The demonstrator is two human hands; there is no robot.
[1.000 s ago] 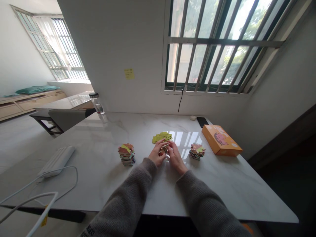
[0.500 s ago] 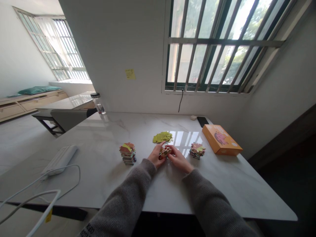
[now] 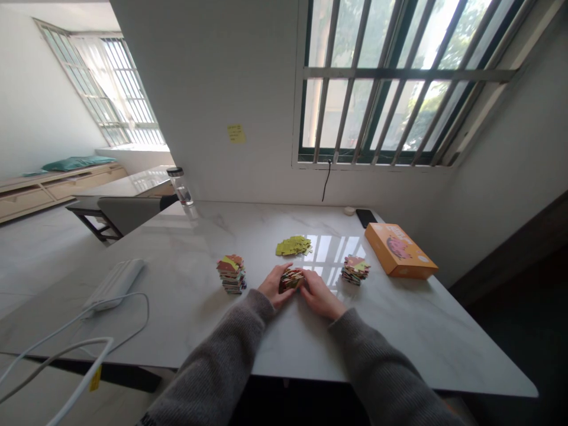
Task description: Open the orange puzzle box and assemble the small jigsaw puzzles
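Note:
Between my hands is a bunch of jigsaw puzzle pieces [image 3: 291, 279], mostly edge-on. My left hand [image 3: 274, 286] wraps its left side, thumb and fingers on opposite faces. On the right side, the fingers of my right hand [image 3: 320, 294] press against the same bunch. Just beyond lies a flat spread of yellow-green puzzle pieces [image 3: 293, 245]. A tall stack of puzzle pieces [image 3: 231, 275] stands left of my left hand. A shorter stack of puzzle pieces [image 3: 355, 270] stands right of my right hand. My fingers partly hide the held pieces.
An orange box [image 3: 399, 251] lies at the right, with a black phone [image 3: 365, 218] and a small white round object [image 3: 349, 211] behind it. At the left are a white power strip [image 3: 118, 284] with cables and a clear bottle [image 3: 181, 188].
The held bunch has tilted and shifted slightly left and down with my left hand. My right hand has lowered a little and stays against it. The view has shifted slightly.

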